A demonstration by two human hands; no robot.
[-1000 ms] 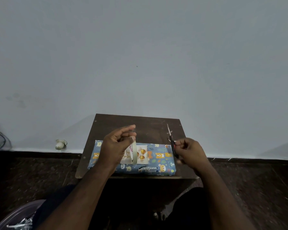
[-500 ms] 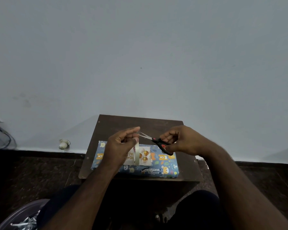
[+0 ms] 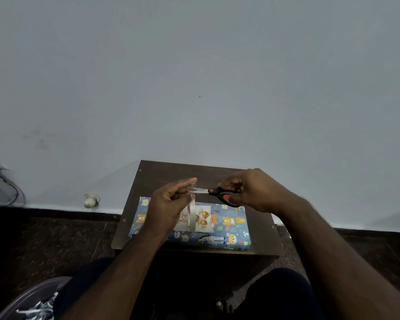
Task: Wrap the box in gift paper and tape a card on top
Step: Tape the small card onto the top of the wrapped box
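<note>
Blue animal-print wrapped box (image 3: 229, 229) on brown table (image 3: 162, 174), below left hand (image 3: 169, 204) pinching tape roll (image 3: 192, 215); right hand (image 3: 252, 190) gripping black-handled scissors (image 3: 217, 192).

1 wrapped box (image 3: 226, 229), 1 card (image 3: 203, 219) on it, 1 tape roll (image 3: 192, 214), 1 pair of scissors (image 3: 217, 192), 2 hands: left hand (image 3: 169, 207), right hand (image 3: 254, 189). 1 small table (image 3: 162, 174). 1 tub (image 3: 30, 299) of paper scraps, 1 bulb (image 3: 90, 200), 1 bundle of cables (image 3: 2, 188).
</note>
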